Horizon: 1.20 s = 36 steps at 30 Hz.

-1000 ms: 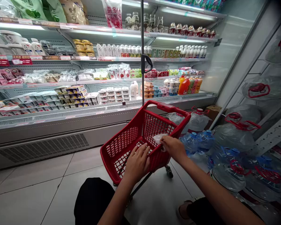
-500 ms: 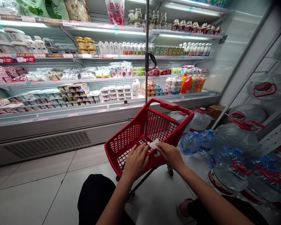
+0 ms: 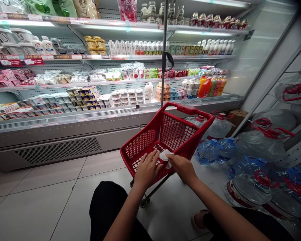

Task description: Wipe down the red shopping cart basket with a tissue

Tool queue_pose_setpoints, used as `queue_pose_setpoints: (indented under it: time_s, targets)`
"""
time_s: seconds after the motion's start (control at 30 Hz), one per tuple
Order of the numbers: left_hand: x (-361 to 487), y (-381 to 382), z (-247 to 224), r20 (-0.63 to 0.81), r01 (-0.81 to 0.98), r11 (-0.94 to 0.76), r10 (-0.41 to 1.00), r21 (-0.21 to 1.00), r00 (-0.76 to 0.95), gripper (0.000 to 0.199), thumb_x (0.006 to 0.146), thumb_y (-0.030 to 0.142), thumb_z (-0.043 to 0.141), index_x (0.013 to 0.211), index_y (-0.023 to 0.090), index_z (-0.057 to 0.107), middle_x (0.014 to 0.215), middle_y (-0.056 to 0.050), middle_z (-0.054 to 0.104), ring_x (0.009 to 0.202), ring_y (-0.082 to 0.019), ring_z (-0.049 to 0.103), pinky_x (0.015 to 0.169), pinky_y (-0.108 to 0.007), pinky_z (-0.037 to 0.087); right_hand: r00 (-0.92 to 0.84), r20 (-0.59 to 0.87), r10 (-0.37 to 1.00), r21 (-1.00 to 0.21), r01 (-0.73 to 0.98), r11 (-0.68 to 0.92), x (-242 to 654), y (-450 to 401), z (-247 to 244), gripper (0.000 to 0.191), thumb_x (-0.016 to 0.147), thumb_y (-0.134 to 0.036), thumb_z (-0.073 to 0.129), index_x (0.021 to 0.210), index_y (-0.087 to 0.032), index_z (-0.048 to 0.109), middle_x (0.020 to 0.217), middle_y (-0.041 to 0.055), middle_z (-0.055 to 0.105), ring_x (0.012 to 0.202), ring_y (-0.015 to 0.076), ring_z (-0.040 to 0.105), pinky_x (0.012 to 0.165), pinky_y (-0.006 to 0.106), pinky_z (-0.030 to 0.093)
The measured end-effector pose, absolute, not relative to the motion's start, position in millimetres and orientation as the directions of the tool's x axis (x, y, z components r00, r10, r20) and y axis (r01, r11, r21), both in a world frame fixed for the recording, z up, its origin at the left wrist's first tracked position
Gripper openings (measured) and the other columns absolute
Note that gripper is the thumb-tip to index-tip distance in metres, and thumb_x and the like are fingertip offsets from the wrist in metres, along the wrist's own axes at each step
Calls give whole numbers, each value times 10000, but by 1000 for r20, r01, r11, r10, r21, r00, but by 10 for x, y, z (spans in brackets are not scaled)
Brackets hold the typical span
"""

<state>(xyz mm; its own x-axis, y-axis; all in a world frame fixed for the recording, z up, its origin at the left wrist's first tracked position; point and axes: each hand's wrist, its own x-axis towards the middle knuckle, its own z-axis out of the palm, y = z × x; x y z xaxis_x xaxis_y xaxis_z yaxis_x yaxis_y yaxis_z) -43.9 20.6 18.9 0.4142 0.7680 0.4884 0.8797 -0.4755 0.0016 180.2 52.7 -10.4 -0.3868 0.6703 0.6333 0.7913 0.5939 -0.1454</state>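
Note:
In front of me stands a small red shopping cart (image 3: pixel 146 143) with a lattice plastic basket. My left hand (image 3: pixel 148 169) lies on its near rim, fingers stretched out and pointing into the basket. Just to the right, my right hand (image 3: pixel 182 167) pinches a crumpled white tissue (image 3: pixel 165 155) against the same rim. Part of the tissue hangs down over the rim's outer side. The fingertips of my left hand are close to the tissue; whether they touch it I cannot tell.
A refrigerated display case (image 3: pixel 125 117) with yogurt cups, bottles and bags runs behind the cart. Blue-capped water bottles (image 3: pixel 208 152) and larger jugs (image 3: pixel 248 189) crowd the right side. Several wheels carry the cart on pale floor tiles (image 3: pixel 40 207). A black door handle (image 3: pixel 167 62) hangs mid-view.
The whole scene has shifted slightly right in view, the cart with it. My right hand still holds the tissue on the rim, and my left hand stays resting there.

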Motion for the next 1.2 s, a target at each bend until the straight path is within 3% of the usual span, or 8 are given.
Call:
queue_pose_setpoints:
  time_s: [0.23,0.43,0.53,0.67,0.9,1.03,1.1,1.2]
  targets:
    - [-286,233,174,490,875,-484,763,0,422,460,1090,391,445,1500,185,478,1482,-108,612,1328,-236,605,1170,-440,457,-110,649,753,-259,898,355,2447,827,99,405,1093,-375,362,1381,-292,635,1013,66,733,939,239,678,695,317,490]
    - [-191,271,142,476,865,-501,765,17,434,435,1104,353,385,1479,156,484,1465,-118,624,1314,-237,613,1151,-443,471,-236,556,797,-122,925,359,2271,756,7,440,1068,-481,417,1437,-313,591,1086,91,667,956,249,654,691,320,500]
    - [-180,281,133,479,855,-518,754,13,449,418,1105,327,366,1475,173,487,1449,-113,638,1304,-231,623,1138,-432,478,-220,524,823,-122,937,328,2283,738,23,441,1074,-437,406,1489,-366,539,1059,63,679,834,217,673,603,296,478]
    - [-168,289,127,477,858,-514,757,13,447,410,1102,310,361,1472,188,488,1438,-108,647,1298,-225,631,1128,-421,484,-172,525,833,-311,873,376,2310,747,89,392,1080,-459,394,1395,-365,606,1068,27,726,874,210,715,586,282,502]
    - [-178,278,145,467,854,-520,758,14,455,396,1103,311,373,1457,181,493,1411,-103,664,1263,-224,649,1116,-410,483,-21,645,764,-551,680,484,2381,872,222,389,1039,-536,466,1018,-244,722,1077,94,716,998,254,691,881,391,549]
    - [-190,285,148,456,860,-511,767,8,452,378,1099,301,389,1437,177,503,1407,-106,663,1263,-234,647,1111,-417,483,73,566,821,-674,615,409,2393,872,184,393,953,-598,594,852,-230,692,939,71,705,856,237,673,799,380,553]
    - [-191,294,141,453,858,-514,767,8,455,372,1097,294,395,1434,178,503,1403,-106,664,1263,-232,647,1107,-420,487,175,521,836,-758,545,358,2376,834,171,369,895,-595,671,871,-227,669,901,53,696,807,220,667,740,355,564]
    - [-187,299,141,447,852,-523,765,9,465,364,1098,284,388,1425,180,508,1400,-107,665,1270,-228,644,1104,-417,491,254,510,822,-832,387,397,2368,786,270,482,831,-531,761,1179,-226,627,990,52,695,866,218,693,732,337,595]
